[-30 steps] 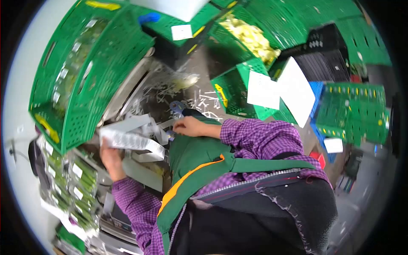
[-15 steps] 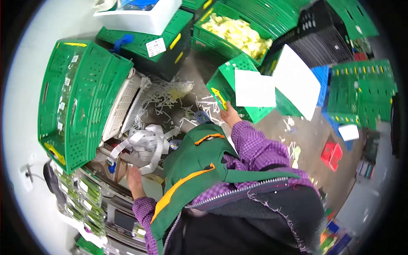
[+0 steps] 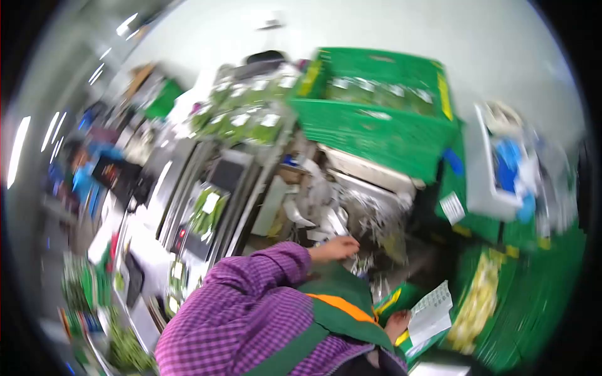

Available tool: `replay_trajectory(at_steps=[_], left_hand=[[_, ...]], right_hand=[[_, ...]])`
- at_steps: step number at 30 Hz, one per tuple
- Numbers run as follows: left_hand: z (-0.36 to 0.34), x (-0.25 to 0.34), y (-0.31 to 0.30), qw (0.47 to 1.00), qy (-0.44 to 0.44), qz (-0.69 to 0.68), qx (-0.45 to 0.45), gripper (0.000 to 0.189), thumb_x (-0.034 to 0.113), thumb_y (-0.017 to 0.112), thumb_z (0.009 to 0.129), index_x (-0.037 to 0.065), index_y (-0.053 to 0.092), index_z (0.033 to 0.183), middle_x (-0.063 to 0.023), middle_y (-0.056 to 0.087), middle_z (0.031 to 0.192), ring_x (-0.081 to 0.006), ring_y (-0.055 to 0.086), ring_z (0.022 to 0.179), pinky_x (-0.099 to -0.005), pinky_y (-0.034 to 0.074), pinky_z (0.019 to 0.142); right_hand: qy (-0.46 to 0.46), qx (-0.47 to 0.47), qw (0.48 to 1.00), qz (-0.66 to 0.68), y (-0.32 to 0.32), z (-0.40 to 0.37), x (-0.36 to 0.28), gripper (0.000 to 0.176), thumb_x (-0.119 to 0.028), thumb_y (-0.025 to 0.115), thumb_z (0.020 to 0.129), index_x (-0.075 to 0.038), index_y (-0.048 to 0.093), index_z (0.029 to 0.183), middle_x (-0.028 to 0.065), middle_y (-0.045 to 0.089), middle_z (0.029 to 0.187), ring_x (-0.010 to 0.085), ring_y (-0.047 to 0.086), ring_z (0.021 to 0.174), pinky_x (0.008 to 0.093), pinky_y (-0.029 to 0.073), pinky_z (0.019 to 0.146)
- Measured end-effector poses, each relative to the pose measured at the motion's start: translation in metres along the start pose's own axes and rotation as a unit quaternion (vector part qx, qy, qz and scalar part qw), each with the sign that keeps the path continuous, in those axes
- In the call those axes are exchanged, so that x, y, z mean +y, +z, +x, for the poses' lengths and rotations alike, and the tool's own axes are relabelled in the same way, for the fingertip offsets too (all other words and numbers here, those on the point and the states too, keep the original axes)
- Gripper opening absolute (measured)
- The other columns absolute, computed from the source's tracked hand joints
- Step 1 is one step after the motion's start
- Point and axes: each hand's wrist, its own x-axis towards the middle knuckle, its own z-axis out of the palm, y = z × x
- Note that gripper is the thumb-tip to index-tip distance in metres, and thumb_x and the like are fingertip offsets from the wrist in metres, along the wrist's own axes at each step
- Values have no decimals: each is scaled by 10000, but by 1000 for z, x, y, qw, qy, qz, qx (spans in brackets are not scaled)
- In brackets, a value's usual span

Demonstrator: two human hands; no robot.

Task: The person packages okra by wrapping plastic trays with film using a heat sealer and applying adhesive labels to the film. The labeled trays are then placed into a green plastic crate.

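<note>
My left hand (image 3: 338,249) is in front of the apron, its fingers curled together; what they hold, if anything, I cannot make out. Loose white strips (image 3: 335,220) hang just beyond it. Lower right, my right hand (image 3: 396,326) grips the yellow-handled edge of a green crate (image 3: 392,302), mostly cut off from view. A printed white sheet (image 3: 431,313) lies over that crate beside my fingers. On the machine to the left sits a pack of green vegetables (image 3: 209,210).
Stacked green crates (image 3: 376,135) with packed greens stand by the wall. Several more packs (image 3: 251,119) lie left of them. A white box (image 3: 486,172) holds blue items. A crate of pale yellow pieces (image 3: 478,301) is at right. A person in blue (image 3: 88,178) is far left.
The view has swung left, bringing the machine and the far room into sight. My left hand has come in front of the apron; my right hand remains at the crate edge.
</note>
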Motion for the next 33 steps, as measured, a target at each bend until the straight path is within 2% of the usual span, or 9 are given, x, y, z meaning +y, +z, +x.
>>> replay_trajectory(at_steps=[2, 3, 7, 10, 13, 17, 24, 28, 33], left_hand=[[-9, 3, 11, 998, -10, -57, 6, 424, 324, 588, 877, 23, 549, 1173, -30, 611, 997, -106, 565, 863, -261, 479, 719], [-15, 4, 13, 996, -22, -90, 6, 486, 361, 594, 871, 25, 521, 1215, -40, 604, 1046, -115, 560, 906, -271, 476, 753], [-48, -10, 16, 983, 1, -144, 112, 861, 551, 573, 827, -27, 267, 1387, -172, 498, 1263, -231, 489, 1120, -337, 403, 916], [-107, -1, 0, 962, -44, -238, 127, 854, 625, 543, 802, 36, 320, 1378, -110, 479, 1278, -214, 452, 1124, -340, 400, 882], [-141, -22, -1, 848, 167, -407, 296, 434, 206, 641, 857, 29, 504, 1229, -42, 581, 1148, -141, 545, 992, -303, 464, 829], [-192, -61, -24, 806, 211, -345, 432, 532, -4, 641, 802, 16, 430, 1290, -46, 565, 1141, -140, 523, 1030, -303, 431, 920], [-311, -79, -39, 799, 258, -327, 434, 762, -98, 546, 816, 79, 148, 1441, -114, 522, 1206, -170, 504, 1110, -302, 412, 938], [-359, -97, -34, 808, 240, -299, 447, 753, -113, 575, 788, 36, 198, 1422, -125, 481, 1259, -172, 473, 1157, -316, 382, 977], [-401, -128, -25, 768, 206, -375, 476, 599, -70, 576, 826, 36, 338, 1366, -72, 561, 1149, -124, 550, 1024, -263, 454, 885]], right_hand=[[226, 24, 926, 302, -12, 47, 31, 130, -163, 528, 907, -32, 533, 902, 18, 508, 775, 87, 472, 704, 244, 389, 566], [203, 106, 960, 163, 21, 51, -4, 166, -167, 560, 901, -15, 549, 966, 17, 515, 786, 88, 467, 681, 256, 371, 532], [127, -194, 973, -3, 116, 40, -113, 321, -47, 555, 865, 95, 507, 1149, 139, 590, 1075, 183, 555, 891, 305, 449, 798], [107, -418, 899, -71, 159, 26, -144, 314, -42, 581, 843, 108, 525, 1114, 122, 599, 1062, 153, 550, 897, 289, 438, 804], [81, -550, 823, -117, 199, 2, -177, 275, -35, 596, 808, 95, 569, 1049, 103, 624, 988, 139, 564, 866, 282, 457, 750], [35, -646, 746, -157, 232, -15, -167, 271, -39, 635, 769, 67, 590, 1014, 63, 642, 919, 111, 572, 827, 267, 466, 721], [103, -693, 707, -93, 288, -84, -172, 376, 26, 554, 832, 49, 479, 1200, 85, 637, 1012, 126, 605, 886, 274, 478, 796], [100, -660, 742, -54, 314, -138, -175, 560, 59, 528, 845, 36, 288, 1351, 132, 619, 1033, 136, 591, 923, 259, 466, 803], [86, -721, 686, -37, 327, -179, -173, 509, 69, 530, 844, 37, 351, 1319, 117, 600, 1047, 139, 566, 970, 261, 446, 849]])
